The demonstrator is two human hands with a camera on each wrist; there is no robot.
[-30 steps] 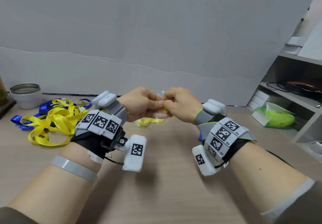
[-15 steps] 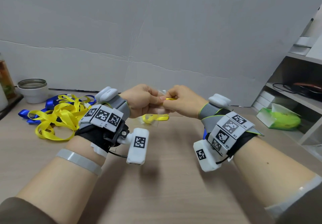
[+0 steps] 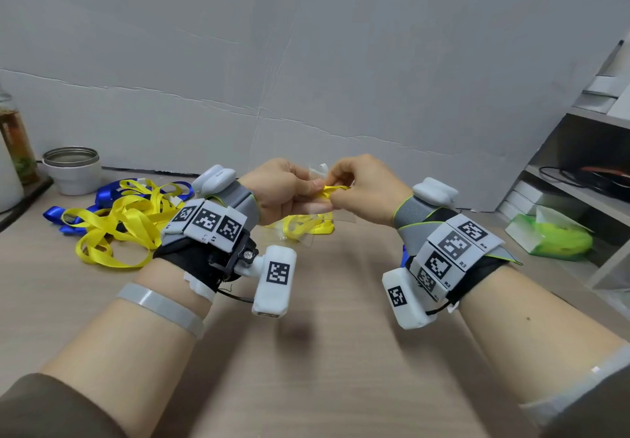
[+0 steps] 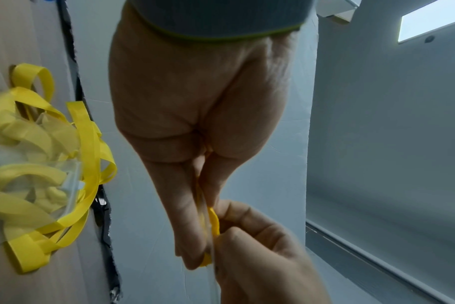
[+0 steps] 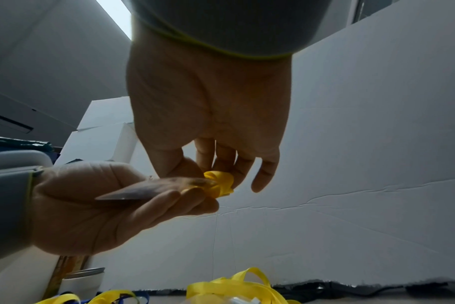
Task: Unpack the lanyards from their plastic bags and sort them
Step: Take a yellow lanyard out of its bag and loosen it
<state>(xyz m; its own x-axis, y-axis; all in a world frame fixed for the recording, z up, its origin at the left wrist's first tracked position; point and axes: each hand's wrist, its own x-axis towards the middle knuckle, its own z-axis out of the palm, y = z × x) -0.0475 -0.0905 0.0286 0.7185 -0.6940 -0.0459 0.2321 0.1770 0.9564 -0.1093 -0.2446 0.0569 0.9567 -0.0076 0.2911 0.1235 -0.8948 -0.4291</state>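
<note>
Both hands meet above the middle of the wooden table. My left hand (image 3: 315, 192) grips a small clear plastic bag (image 3: 316, 170), seen edge-on in the right wrist view as the bag (image 5: 148, 190). My right hand (image 3: 341, 182) pinches a folded yellow lanyard (image 3: 335, 188) at the bag's mouth; the lanyard (image 5: 220, 184) bunches between thumb and fingers, and a strip of lanyard (image 4: 214, 222) shows between the two hands. Another bagged yellow lanyard (image 3: 306, 226) lies on the table under the hands. A loose pile of yellow lanyards (image 3: 119, 222) with blue lanyards (image 3: 56, 214) lies to the left.
A white cup with a metal rim (image 3: 73, 171) and a glass bottle (image 3: 17, 144) stand at the far left. A grey shelf unit (image 3: 579, 195) with a green package (image 3: 552, 239) is at the right. A grey board (image 3: 306, 62) backs the table (image 3: 324, 352).
Both hands have risen slightly. My right hand has drawn a bit of the yellow lanyard out of the bag, so more yellow shows between the hands.
</note>
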